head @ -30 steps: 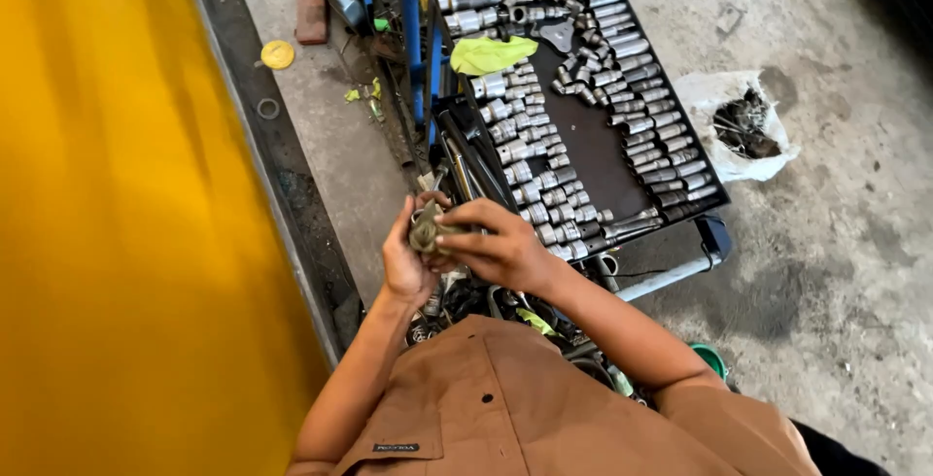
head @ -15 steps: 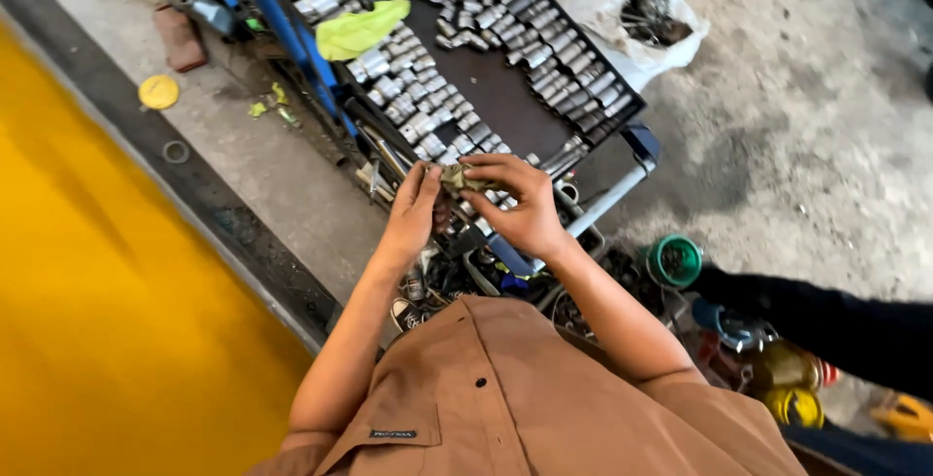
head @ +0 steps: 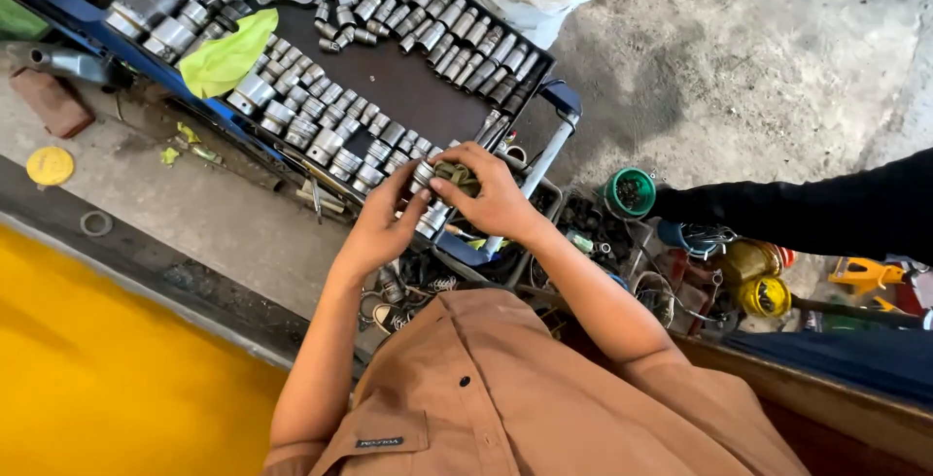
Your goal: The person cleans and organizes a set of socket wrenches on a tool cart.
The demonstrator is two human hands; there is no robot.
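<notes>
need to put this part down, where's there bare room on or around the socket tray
The dark middle strip of the tray, between its two banks of sockets, is bare. So is the concrete between tray and yellow surface. Crowded: the tray's far end by the green rag, and the bins right of both hands, left hand and right hand.

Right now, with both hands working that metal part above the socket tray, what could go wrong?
The small metal part, pinched between left hand and right hand, could slip into the cluttered parts bins below. It might also knock the loose sockets near the tray's edge.
</notes>
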